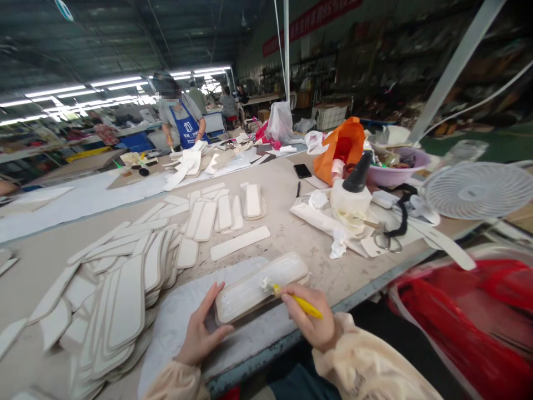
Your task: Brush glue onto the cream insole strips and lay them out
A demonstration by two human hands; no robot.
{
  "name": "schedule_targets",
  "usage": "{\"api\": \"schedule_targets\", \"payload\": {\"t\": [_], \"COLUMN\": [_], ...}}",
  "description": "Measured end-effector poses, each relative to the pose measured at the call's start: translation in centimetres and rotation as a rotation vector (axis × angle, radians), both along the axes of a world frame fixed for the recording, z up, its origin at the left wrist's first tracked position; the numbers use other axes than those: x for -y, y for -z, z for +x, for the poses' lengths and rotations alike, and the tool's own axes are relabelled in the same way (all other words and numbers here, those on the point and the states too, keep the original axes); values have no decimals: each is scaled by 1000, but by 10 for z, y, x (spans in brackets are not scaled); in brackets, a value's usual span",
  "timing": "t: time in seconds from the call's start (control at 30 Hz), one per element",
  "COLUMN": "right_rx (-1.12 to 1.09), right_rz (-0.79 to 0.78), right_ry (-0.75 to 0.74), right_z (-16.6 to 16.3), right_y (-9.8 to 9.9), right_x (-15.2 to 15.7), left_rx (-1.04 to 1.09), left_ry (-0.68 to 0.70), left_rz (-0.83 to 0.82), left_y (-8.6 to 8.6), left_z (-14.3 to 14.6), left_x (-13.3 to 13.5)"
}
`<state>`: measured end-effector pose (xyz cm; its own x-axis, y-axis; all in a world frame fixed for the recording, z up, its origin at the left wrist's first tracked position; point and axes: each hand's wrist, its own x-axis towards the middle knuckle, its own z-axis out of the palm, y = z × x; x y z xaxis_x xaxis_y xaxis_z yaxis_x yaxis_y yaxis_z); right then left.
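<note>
A stack of off-white rounded strips (pixel 250 289) lies in front of me, with wet white paste on its top piece. My left hand (pixel 204 328) is at the stack's left end, thumb and forefinger spread around the corners and seeming to touch them. In my right hand (pixel 312 316) is a yellow-handled brush (pixel 306 306), held between thumb and fingers. Its paste-covered bristles rest on the top strip near the middle. Beneath the stack is a pale sheet (pixel 175 311). A large fanned pile of similar strips (pixel 127 300) lies to the left.
Beyond the stack lie a single strip (pixel 240 243) and smaller piles. To the right are a white bottle with a black cone top (pixel 352 197), scissors (pixel 388 242), a phone (pixel 302 171), an orange bag (pixel 339 147) and a fan (pixel 478 190). A co-worker (pixel 183 122) stands across the table.
</note>
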<state>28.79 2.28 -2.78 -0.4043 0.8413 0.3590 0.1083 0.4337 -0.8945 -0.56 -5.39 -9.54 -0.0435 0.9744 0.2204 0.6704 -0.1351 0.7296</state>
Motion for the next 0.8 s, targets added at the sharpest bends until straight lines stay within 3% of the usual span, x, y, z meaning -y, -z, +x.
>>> {"api": "schedule_targets", "payload": {"t": [0.1, 0.2, 0.27, 0.33, 0.43, 0.57, 0.8], "right_rx": [-192, -354, -447, -494, -493, -457, -481], "right_rz": [-135, -228, -258, -279, -298, -304, -300], "right_ry": [177, 348, 403, 415, 415, 423, 418], "right_z": [11, 25, 31, 34, 34, 33, 35], "right_y": [2, 5, 6, 5, 3, 4, 4], "right_x": [-10, -23, -29, -31, -32, -34, -37], "left_rx": [120, 237, 155, -62, -371, -502, -561], "left_ry": [26, -94, -242, -323, -198, 9, 144], "left_rz": [-11, -14, -24, -10, 16, -54, -166], "left_y": [-2, -8, -15, -23, -31, -29, -20], "left_z": [-2, -13, -26, -40, -56, -65, -74], "left_x": [2, -7, -25, -52, -99, -149, -181]}}
